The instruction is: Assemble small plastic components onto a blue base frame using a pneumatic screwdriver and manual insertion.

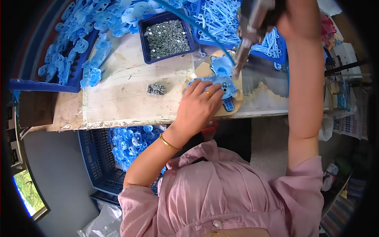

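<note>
Pink blouse (221,181) at six o'clock, nearest the camera. Left to right: at ten o'clock, a blue plastic crate (45,85) heaped with light-blue moulded parts (63,59); toward half past ten, a small clump of metal screws (156,89); nearer twelve, a navy bin (169,57) full of metal fasteners (166,38). Just above centre, the left hand (200,103) rests, fingers slightly apart, on a light-blue moulded shell (229,87) at one o'clock, which sits on a tan fixture (201,70). Above it slants a power screwdriver (249,37), tip near those fingers; whether it touches is unclear. Toward half past one, the blurred right hand (290,23) seems wrapped around its grip. Should the tip skid, it could strike the fingers or gouge the plastic; light pressing could let the shell shift.
</note>
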A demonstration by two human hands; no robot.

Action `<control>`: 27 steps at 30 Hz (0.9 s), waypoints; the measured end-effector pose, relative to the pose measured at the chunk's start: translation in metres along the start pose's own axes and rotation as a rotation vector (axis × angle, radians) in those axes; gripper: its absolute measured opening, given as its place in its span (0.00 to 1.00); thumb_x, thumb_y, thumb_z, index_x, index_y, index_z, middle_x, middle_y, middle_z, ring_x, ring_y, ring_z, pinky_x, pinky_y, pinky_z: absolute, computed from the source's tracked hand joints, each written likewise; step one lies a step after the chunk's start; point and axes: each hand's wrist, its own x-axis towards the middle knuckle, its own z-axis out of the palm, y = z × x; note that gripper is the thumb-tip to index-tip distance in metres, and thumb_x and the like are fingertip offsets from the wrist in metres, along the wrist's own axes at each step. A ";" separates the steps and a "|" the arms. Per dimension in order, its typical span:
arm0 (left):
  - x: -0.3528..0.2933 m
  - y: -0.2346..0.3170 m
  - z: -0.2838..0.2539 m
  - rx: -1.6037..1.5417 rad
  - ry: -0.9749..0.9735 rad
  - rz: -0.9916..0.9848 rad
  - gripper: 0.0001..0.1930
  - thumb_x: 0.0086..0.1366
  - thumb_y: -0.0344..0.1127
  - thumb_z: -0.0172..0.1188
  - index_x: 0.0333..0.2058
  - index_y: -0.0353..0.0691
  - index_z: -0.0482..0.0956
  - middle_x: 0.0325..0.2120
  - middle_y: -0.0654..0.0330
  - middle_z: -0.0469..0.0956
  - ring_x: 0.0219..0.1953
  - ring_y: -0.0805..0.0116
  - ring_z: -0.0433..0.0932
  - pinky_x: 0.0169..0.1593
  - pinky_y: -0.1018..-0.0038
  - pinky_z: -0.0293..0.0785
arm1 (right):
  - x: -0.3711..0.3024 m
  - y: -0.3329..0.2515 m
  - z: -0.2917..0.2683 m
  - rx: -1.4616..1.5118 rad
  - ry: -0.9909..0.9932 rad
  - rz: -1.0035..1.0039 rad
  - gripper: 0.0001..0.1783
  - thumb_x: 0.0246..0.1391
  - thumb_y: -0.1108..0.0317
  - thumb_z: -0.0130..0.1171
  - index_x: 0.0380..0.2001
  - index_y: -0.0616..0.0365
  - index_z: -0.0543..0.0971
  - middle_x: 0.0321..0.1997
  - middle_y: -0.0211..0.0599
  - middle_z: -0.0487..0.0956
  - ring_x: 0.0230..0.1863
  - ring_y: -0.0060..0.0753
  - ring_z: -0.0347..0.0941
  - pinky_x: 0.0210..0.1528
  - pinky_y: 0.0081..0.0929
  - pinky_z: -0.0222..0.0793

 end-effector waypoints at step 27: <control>-0.001 0.004 0.009 0.055 -0.045 -0.007 0.08 0.59 0.35 0.66 0.35 0.40 0.79 0.37 0.59 0.81 0.47 0.58 0.78 0.55 0.62 0.74 | -0.036 0.054 0.011 -0.143 -0.111 -0.665 0.27 0.54 0.79 0.65 0.56 0.64 0.68 0.28 0.32 0.78 0.26 0.21 0.76 0.27 0.21 0.73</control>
